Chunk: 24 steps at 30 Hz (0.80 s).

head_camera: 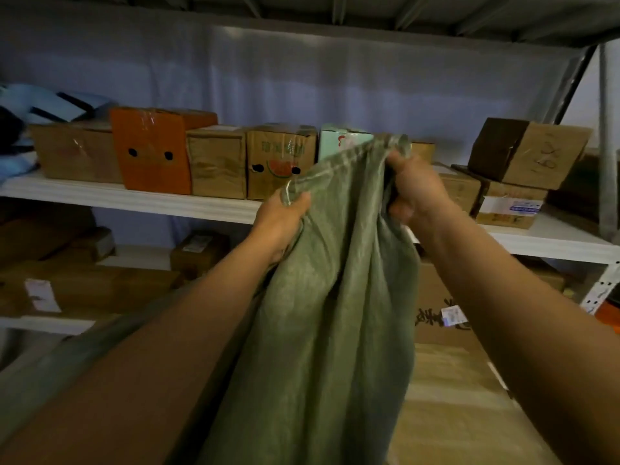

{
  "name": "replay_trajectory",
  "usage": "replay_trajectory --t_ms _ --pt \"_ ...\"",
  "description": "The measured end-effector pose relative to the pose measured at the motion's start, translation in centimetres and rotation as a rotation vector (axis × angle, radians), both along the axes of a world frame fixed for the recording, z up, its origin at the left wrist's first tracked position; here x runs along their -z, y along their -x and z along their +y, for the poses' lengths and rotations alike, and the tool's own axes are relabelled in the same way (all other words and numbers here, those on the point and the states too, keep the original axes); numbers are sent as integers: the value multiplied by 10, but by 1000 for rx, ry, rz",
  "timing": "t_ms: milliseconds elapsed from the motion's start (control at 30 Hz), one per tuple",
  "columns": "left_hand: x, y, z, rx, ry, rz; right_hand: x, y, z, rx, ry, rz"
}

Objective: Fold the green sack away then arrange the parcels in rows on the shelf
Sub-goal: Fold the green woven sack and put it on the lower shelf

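Observation:
A green woven sack [328,297] hangs down in front of me, held up by its top edge. My left hand [278,219] grips the sack's left corner. My right hand [412,189] grips the bunched right part of the same edge. Behind the sack a white shelf [134,199] carries a row of parcels: a brown box [73,152], an orange box [154,152], a plain carton [218,162], a watermelon-printed carton [278,159] and a pale green box [342,139] partly hidden by the sack. More cartons [523,152] lie stacked askew at the right.
Blue soft packets [57,105] lie at the shelf's far left. The lower shelf [43,323] holds several brown boxes [84,286]. A large carton [439,310] stands behind the sack at the lower right. A metal upright [607,146] frames the right end.

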State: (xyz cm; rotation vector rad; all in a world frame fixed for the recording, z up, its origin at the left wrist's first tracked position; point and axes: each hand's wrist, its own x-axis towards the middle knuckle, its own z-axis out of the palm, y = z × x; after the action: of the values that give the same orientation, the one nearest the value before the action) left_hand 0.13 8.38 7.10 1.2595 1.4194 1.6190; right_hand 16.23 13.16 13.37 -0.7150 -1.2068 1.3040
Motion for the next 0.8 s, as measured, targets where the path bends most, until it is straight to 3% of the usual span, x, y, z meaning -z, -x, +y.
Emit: replay_trajectory --t_ms 67,267,433,633,800 --pt "-12 0 1 35 -78 -12 -15 5 8 2 -45 77" --pt "16 4 2 72 12 -114 26 17 11 28 19 -314" --pt "-20 1 10 60 -155 -25 -24 18 16 19 -162 -2" --pt "11 -19 8 164 0 -151 27 41 4 -82 1 -377" --pt "2 -17 16 101 44 -108 18 43 1 -244 63 -375"
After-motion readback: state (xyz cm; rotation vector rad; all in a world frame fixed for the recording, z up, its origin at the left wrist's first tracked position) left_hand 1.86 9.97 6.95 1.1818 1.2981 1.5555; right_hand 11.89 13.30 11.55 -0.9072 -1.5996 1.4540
